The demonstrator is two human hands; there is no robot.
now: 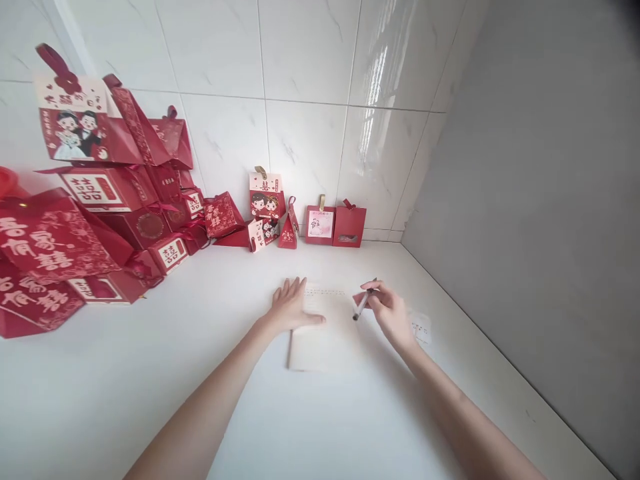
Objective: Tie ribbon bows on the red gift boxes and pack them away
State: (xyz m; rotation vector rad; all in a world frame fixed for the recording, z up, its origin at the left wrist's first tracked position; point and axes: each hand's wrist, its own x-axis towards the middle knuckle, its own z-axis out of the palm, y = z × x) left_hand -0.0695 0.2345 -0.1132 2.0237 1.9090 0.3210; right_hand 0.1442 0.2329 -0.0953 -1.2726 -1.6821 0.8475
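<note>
A pale notebook lies on the white table, with lines of small handwriting across the top of its page. My left hand rests flat on the notebook's left side, fingers spread and thumb stretched over the page. Held between the fingers of my right hand is a pen with a clear barrel and a dark end. The pen is just right of the notebook's written lines, tilted down to the left; whether it touches anything I cannot tell.
Red gift boxes with white characters and ribbons are piled at the left. Several smaller red boxes stand along the tiled wall. A small printed card lies beyond my right wrist. A grey wall bounds the table's right side.
</note>
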